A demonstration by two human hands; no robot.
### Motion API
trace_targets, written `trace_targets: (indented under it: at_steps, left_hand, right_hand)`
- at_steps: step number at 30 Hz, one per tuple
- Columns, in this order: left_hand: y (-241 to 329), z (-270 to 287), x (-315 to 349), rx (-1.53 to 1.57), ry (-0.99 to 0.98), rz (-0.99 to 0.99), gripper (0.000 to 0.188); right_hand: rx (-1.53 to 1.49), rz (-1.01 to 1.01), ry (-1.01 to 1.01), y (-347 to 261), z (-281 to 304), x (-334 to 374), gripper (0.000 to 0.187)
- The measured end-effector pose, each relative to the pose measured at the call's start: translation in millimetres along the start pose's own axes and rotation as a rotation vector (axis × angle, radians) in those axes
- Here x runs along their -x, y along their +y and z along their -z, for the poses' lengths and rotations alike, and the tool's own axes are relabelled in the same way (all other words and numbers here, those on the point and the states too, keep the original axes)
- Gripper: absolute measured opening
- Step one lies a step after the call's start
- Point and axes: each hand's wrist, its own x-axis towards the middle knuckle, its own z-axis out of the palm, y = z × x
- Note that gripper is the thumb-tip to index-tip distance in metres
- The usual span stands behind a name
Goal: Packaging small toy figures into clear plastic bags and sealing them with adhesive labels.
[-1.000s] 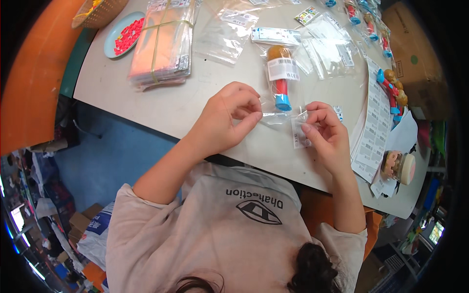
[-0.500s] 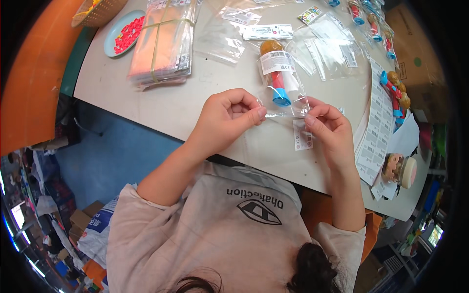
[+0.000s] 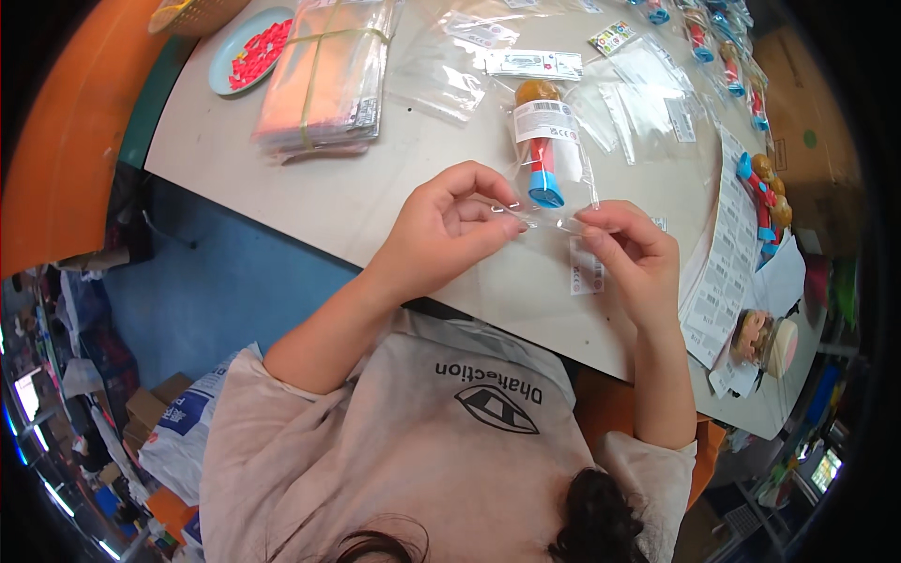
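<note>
On the table in front of me lies a clear plastic bag (image 3: 584, 178) with a toy (image 3: 542, 155) inside. The toy has a brown round top, a red middle and a blue flared base, and a white printed label (image 3: 546, 120) covers part of it. My left hand (image 3: 455, 220) pinches the left side of the bag's near edge between thumb and fingers. My right hand (image 3: 631, 242) pinches the same edge on the right. A small white label (image 3: 587, 267) lies on the table beside my right hand.
At the left are a banded stack of clear bags (image 3: 319, 84), a plate (image 3: 223, 70) of small red pieces and a basket (image 3: 202, 17). Flat bags (image 3: 450, 80) lie behind. Label sheets (image 3: 710, 272), more toys (image 3: 765, 192) and a jar (image 3: 777, 347) are at the right.
My hands have come slightly closer together, and the bag's near edge between them looks less stretched. The view has shifted a little, so the table's things appear farther right.
</note>
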Motion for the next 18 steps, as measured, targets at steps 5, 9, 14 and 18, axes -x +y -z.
trace_targets:
  at_steps: [5, 9, 14, 18]
  left_hand:
    - [-4.1, 3.8, 1.6, -0.428, -0.006, -0.133, 0.011]
    - [1.2, 13.0, 0.0, -0.821, -0.102, -0.266, 0.008]
    - [-8.9, 13.5, 1.7, -0.658, 0.015, -0.266, 0.007]
    - [-8.2, 13.2, 0.8, -0.345, 0.045, -0.195, 0.008]
  right_hand:
    - [0.426, 0.243, -0.065, -2.6, -0.2, 0.9, 0.021]
    - [0.678, 0.327, -0.071, 1.9, -0.9, 4.0, 0.021]
    - [0.658, 0.318, -0.05, 2.1, -5.9, 2.5, 0.017]
    - [0.208, 0.041, -0.076, 4.7, -7.2, 3.6, 0.013]
